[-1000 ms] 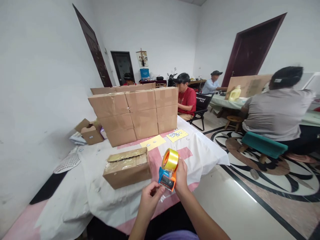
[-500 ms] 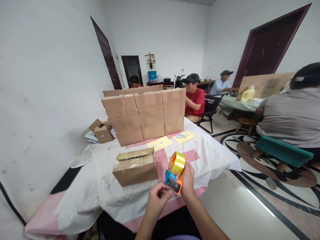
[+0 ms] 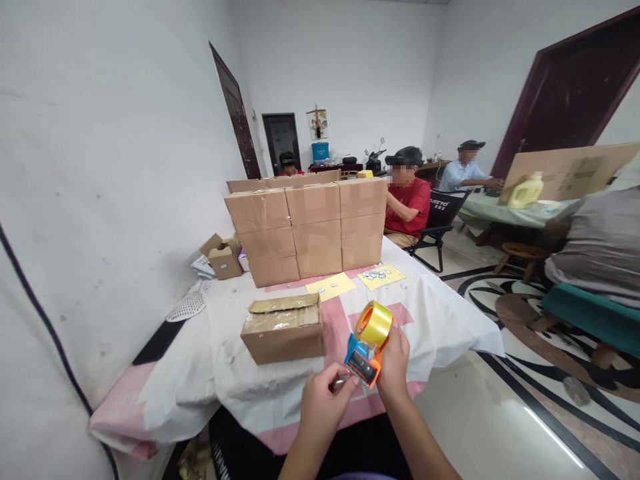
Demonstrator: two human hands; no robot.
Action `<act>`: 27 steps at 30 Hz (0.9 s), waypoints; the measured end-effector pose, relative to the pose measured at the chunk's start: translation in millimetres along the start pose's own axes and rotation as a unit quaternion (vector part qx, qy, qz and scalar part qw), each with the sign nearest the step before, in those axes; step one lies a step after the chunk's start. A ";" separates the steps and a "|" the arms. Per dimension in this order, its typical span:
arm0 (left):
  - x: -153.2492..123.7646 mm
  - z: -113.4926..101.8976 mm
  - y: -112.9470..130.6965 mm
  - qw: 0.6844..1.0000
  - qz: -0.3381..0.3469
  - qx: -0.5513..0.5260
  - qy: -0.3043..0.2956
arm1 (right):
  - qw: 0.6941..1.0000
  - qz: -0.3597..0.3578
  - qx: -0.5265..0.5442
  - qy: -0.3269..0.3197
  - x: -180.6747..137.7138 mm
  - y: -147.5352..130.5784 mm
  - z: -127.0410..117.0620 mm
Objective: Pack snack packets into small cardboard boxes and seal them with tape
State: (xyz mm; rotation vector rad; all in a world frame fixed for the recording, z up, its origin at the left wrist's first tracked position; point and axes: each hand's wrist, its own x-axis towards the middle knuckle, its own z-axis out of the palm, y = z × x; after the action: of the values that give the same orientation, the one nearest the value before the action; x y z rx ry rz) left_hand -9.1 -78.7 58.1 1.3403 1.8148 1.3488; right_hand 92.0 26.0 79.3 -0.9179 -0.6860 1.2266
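My right hand (image 3: 395, 360) is wrapped round a tape dispenser (image 3: 364, 360) with an orange frame and a blue part, loaded with a roll of yellowish clear tape (image 3: 376, 325). Just left of its cutter, my left hand (image 3: 327, 398) is closed in a pinch on what looks like the free end of the tape. Beyond the left hand, a brown cardboard box (image 3: 285, 343) rests on the table, its top flap slightly raised and covered with shiny tape. Neither hand touches the box.
Stacked cardboard boxes (image 3: 315, 230) form a wall across the table (image 3: 440, 327). Yellow sheets (image 3: 334, 287) lie before it; a small open carton (image 3: 225, 260) stands left. A person in a red shirt (image 3: 413, 207) sits behind; others sit at a table on the right.
The view has turned slightly left, so everything sits further right. My left hand has drawn a little away from the dispenser's cutter, its pinch kept.
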 end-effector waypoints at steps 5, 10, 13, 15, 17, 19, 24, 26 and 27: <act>5.4 -5.4 -11.0 0.993 -0.032 -0.083 -0.076 | 1.000 -0.020 0.009 0.009 15.7 3.2 -5.6; 11.1 -33.2 -44.2 0.992 -0.055 -0.093 -0.070 | 0.994 -0.093 0.042 0.031 72.0 6.7 -19.5; 10.8 -53.3 -63.4 0.999 -0.015 -0.046 0.025 | 0.993 -0.113 -0.009 -0.025 112.7 7.8 -20.3; 9.0 -63.1 -73.3 0.997 -0.019 -0.046 0.053 | 0.991 -0.108 -0.048 -0.056 137.7 10.7 -15.0; 7.0 -68.6 -80.8 0.994 -0.046 -0.086 0.055 | 0.989 -0.104 -0.073 -0.074 158.6 16.4 -7.6; 5.3 -70.3 -85.7 0.986 -0.073 -0.137 0.067 | 0.986 -0.103 -0.095 -0.091 173.8 24.8 -1.5; 1.5 -68.3 -86.7 0.971 -0.092 -0.178 0.134 | 0.976 -0.099 -0.160 -0.111 188.9 43.6 -4.1; 0.3 -68.6 -85.9 0.968 -0.089 -0.181 0.148 | 0.971 -0.112 -0.186 -0.097 190.0 43.1 -10.2; 0.0 -69.2 -86.1 0.968 -0.090 -0.181 0.150 | 0.969 -0.124 -0.197 -0.085 189.3 40.7 -13.1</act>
State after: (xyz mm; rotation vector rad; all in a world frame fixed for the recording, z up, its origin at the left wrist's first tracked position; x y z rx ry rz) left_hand -101.5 -109.1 5.6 0.7962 1.7128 1.7500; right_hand 125.9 210.7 30.5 -1.0212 -1.1762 0.9669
